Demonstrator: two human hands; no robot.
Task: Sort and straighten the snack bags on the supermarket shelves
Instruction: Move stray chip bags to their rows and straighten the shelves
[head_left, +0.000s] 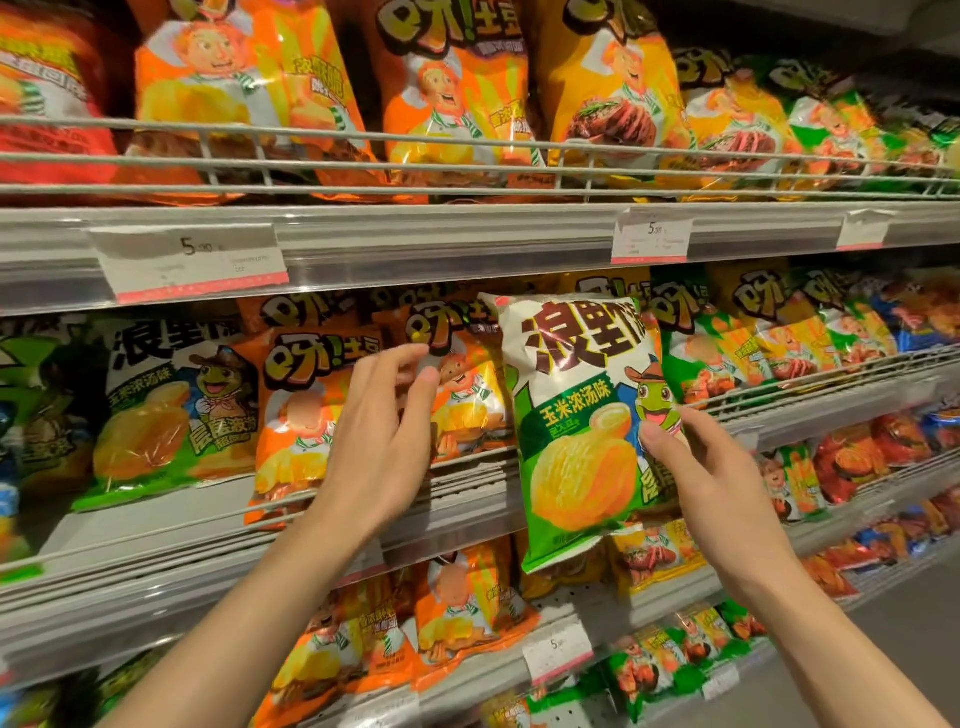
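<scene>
Right hand (696, 462): the white-and-green bag (576, 415) was gripped at its right edge, thumb on the front, the remaining fingers hidden behind it.
Left hand (384, 415): nothing was held; the fingers were loosely spread, with the tips at or just before an orange bag (462, 384) on the middle shelf (156, 525). Contact could not be confirmed.
Bag position: the white-and-green bag was held upright in front of the middle shelf, between orange bags and green bags (701, 353), its bottom hanging below the shelf edge.
Matching stock: a bag of the same design (171, 405) was seen further left on that shelf.
Done: one misplaced bag was judged to have been pulled out.
Left: its return to the matching stock, and straightening of the leaning orange bags.
</scene>
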